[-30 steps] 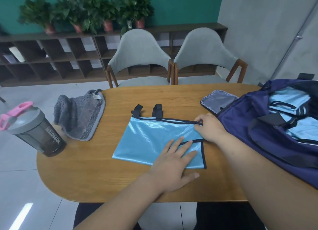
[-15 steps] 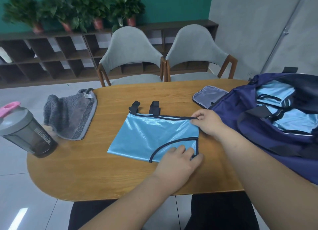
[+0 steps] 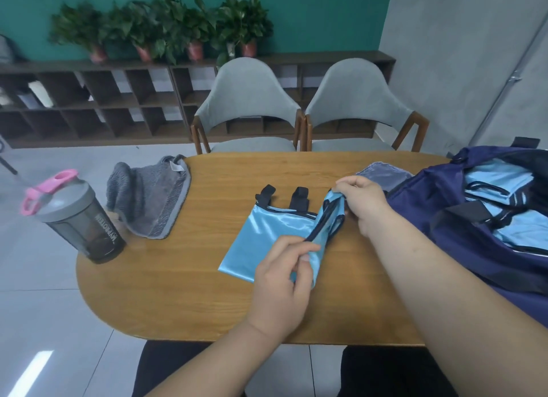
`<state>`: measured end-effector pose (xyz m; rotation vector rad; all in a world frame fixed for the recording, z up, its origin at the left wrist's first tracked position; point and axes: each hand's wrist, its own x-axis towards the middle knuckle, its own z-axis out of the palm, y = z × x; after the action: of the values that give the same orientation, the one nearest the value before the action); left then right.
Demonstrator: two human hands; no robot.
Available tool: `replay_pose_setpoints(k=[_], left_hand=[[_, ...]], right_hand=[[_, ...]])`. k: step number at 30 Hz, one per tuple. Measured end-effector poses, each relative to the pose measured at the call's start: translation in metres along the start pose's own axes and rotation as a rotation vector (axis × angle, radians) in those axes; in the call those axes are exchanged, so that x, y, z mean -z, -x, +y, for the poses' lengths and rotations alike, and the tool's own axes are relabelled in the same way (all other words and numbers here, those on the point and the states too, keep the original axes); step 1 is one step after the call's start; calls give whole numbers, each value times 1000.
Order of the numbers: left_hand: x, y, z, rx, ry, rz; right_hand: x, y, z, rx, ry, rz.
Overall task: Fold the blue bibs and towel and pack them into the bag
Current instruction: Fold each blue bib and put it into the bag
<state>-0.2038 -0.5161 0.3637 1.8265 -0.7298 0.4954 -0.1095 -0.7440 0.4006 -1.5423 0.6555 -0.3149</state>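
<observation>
A shiny light-blue bib (image 3: pixel 261 236) with dark trim and two black straps lies on the wooden table (image 3: pixel 184 284). Its right side is raised off the table and bent leftward. My left hand (image 3: pixel 281 281) pinches the bib's near right corner. My right hand (image 3: pixel 364 203) pinches the far right corner and holds it above the table. A grey towel (image 3: pixel 148 200) lies crumpled at the table's far left. The navy bag (image 3: pixel 462 248) stands open on the right, with folded blue bibs (image 3: pixel 498 186) inside.
A dark shaker bottle (image 3: pixel 80 218) with a grey lid and pink loop stands at the table's left edge. A grey mesh pouch (image 3: pixel 382 174) lies beside the bag. Two grey chairs (image 3: pixel 249 111) stand behind the table, with shelving and potted plants along the wall.
My left hand went from pressing flat on the bib to pinching its near right corner. Both hands lifted the bib's right edge and swung it leftward.
</observation>
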Motion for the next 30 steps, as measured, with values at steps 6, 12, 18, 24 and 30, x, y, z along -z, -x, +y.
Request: replay_pose_setpoints(k=[6,12,18,24,30], left_hand=[[33,4,-15,241,62,117],[64,17,-49,425,-20,156],[88,34,-82,448,-349,42],[95,28,-92,463,-389,-22],[100,10,-104,424,-426,-14]], right_hand=[[-70,6,-13,61,107,34],[-129,12,-9,105,303,-7],[-159,24,9,199,590,-127],[-172,47,39,380,697,-197],[-173,71,75,611,974,-290]])
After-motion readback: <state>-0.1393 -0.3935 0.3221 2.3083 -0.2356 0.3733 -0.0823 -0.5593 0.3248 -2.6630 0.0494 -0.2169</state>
